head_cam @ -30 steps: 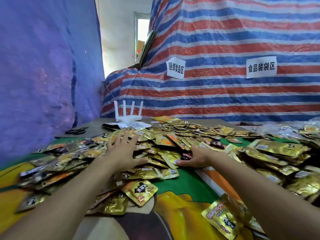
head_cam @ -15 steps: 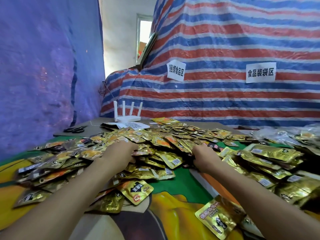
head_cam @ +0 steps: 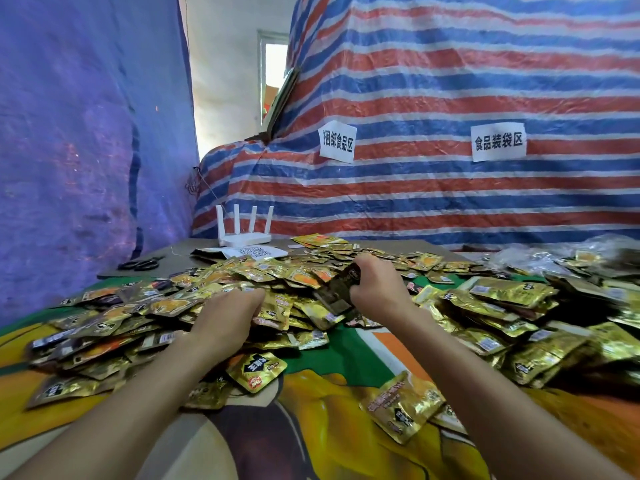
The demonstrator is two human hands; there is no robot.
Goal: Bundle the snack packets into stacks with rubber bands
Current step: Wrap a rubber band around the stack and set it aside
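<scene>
Snack packets (head_cam: 194, 299) lie in a loose gold heap across the printed table cover (head_cam: 339, 362), with more piled at right. Right hand (head_cam: 377, 289) is clenched round a dark packet (head_cam: 337, 292), held just above the heap. Left hand (head_cam: 225, 317) rests knuckles-up on the pile, fingertips buried among packets — can't tell if it grips any. Router (head_cam: 242, 233) and scissors (head_cam: 140, 263) sit behind the heap, well apart from both hands.

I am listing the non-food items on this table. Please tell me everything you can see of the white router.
The router is white and looks like matte plastic: a low flat base with four slim antennas standing nearly upright in a row. It sits at the far left on a grey board, just behind a white paper with a QR code. Whether the paper touches it cannot be told.
</scene>
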